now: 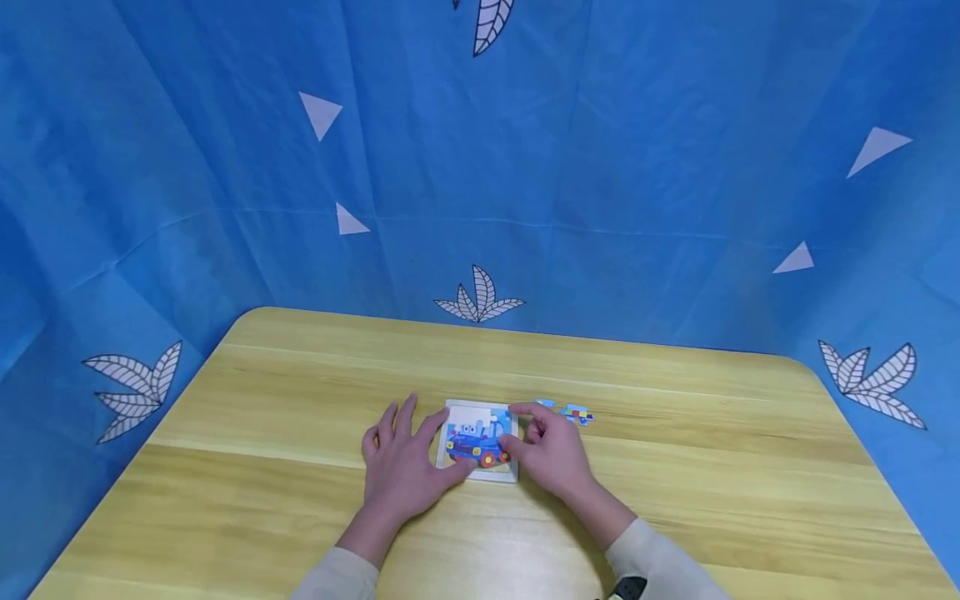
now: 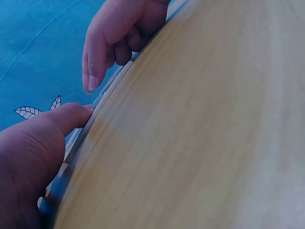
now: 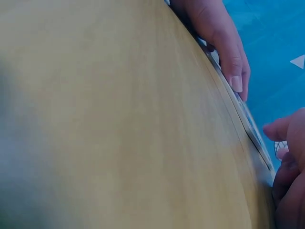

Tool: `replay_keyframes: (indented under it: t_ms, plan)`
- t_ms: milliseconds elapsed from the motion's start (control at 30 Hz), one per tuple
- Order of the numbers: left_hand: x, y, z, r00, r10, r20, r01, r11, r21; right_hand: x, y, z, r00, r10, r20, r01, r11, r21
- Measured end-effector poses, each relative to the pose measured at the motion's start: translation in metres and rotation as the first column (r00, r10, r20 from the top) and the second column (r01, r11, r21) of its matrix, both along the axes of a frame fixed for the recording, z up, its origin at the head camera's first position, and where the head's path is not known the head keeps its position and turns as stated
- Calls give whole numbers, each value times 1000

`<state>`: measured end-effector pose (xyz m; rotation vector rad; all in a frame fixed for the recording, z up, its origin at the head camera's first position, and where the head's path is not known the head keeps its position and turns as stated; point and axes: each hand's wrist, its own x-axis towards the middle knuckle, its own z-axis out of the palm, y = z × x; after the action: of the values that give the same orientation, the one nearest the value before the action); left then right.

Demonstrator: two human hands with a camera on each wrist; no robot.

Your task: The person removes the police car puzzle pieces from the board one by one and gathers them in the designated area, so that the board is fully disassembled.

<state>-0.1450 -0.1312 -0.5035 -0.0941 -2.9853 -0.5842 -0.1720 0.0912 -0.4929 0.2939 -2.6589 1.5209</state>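
Between the wooden tabletop's [image 1: 720, 450] left and right edges, a square, white-framed blue-car puzzle [image 1: 476, 440] is touched by the spread, released left hand [image 1: 402, 468]; the right hand's [image 1: 553, 448] grip cannot be told.

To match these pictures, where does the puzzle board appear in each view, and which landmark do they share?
Head: the puzzle board lies below the picture's centre, seen from above.
Left wrist: its thin slanting edge, left of centre.
Right wrist: its thin slanting edge, right of centre.
Shared landmark: the left hand, respectively at the board's left, lower left and upper right.
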Motion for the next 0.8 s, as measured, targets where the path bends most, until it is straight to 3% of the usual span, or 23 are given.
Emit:
replay_keyframes:
  t_ms: [300,800]
  plan:
    - [-1,0,0,1000,-2,-10,2,1000,4,-9,-1,0,999,6,42,-10,995,101]
    - [1,1,2,1000,0,5,0,1000,0,-7,-1,2,997,-7,71,1,997,82]
